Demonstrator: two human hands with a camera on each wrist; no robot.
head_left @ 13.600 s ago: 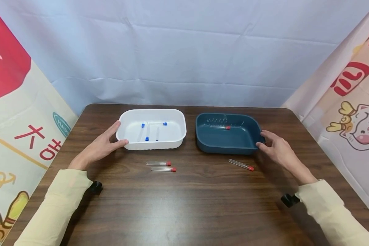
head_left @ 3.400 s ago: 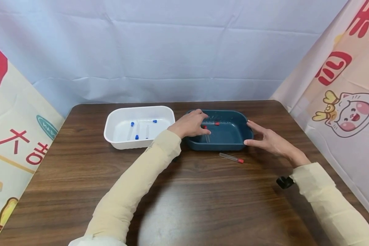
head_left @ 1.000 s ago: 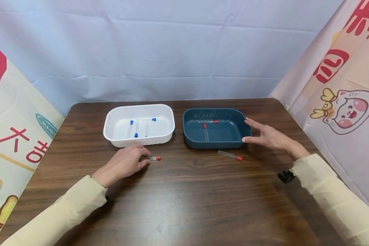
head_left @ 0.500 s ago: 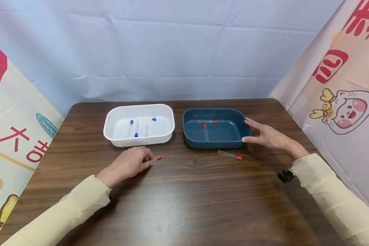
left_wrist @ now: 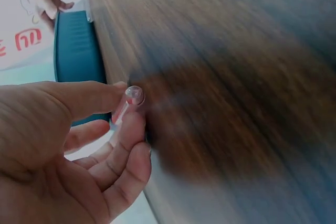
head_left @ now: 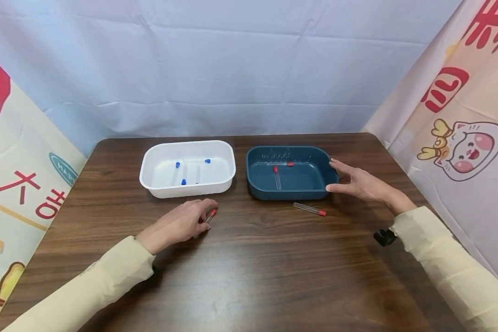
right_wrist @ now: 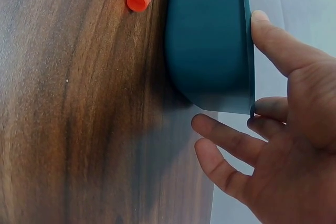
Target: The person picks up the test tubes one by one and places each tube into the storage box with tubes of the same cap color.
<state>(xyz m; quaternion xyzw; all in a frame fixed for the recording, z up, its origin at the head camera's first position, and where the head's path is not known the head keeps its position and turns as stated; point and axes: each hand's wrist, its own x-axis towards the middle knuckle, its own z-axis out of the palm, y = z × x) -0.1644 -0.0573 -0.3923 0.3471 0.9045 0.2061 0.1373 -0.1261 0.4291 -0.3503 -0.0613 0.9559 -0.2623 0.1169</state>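
My left hand (head_left: 182, 222) pinches a clear test tube (head_left: 210, 216) with a red cap between thumb and fingers, in front of the white basin (head_left: 186, 191). In the left wrist view, the rounded end of the tube faces the camera. My right hand (head_left: 363, 183) holds the right end of the dark teal basin (head_left: 288, 195), thumb and fingertips at its rim. Inside that basin lie two red-capped test tubes, one of them a tube (head_left: 277, 177) lying lengthwise. Another red-capped tube (head_left: 309, 209) rests on the table before it.
Several blue-capped test tubes lie in the white basin, one a tube (head_left: 197, 161) near its back wall. Both basins stand side by side towards the back of the brown wooden table (head_left: 249, 276). A pale cloth (head_left: 249, 69) hangs behind, with printed sheets at both sides.
Earlier, the left hand left the white basin and put one red-capped tube into the teal basin. Lately it has taken up another and turned it cap-end away; the right hand stays put.
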